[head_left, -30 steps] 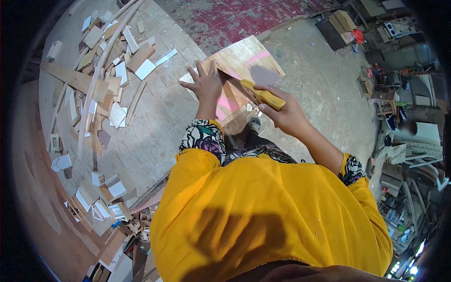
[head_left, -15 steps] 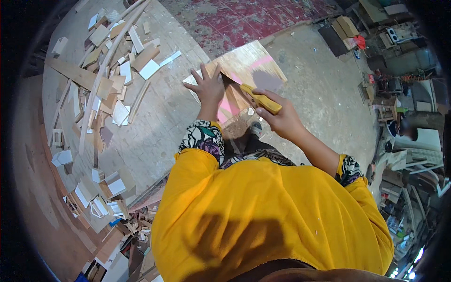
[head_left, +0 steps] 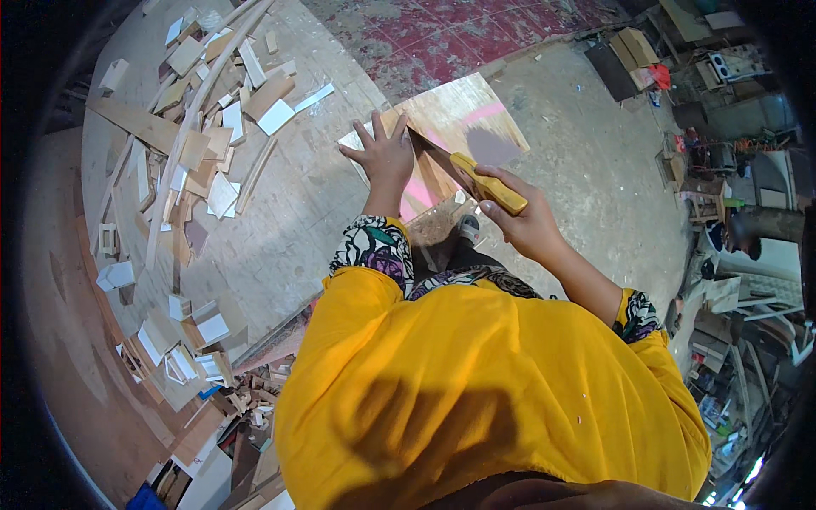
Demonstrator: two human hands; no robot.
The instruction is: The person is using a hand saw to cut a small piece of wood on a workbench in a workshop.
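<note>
My left hand (head_left: 382,155) lies spread on a square plywood board (head_left: 472,102) with pink and grey paint patches, its fingertips just left of the saw blade. My right hand (head_left: 523,221) grips the yellow handle of a handsaw (head_left: 510,197). The dark blade (head_left: 429,146) runs diagonally up and left across the board, over a pink streak; whether it is in a cut I cannot tell. The board lies at the edge of a pale wooden work surface (head_left: 297,212), with its near part above my foot.
Wood offcuts (head_left: 204,136) and long strips litter the left surface, with more scraps (head_left: 255,399) lower left. Red tiled floor (head_left: 425,34) lies beyond the board, concrete floor (head_left: 595,195) to the right. Clutter and boxes (head_left: 633,55) line the right side, where another person (head_left: 735,234) is partly visible.
The saw moved slightly up-left along the board, then back down-right toward me. My left hand stays spread in place. The whole view has shifted slightly.
</note>
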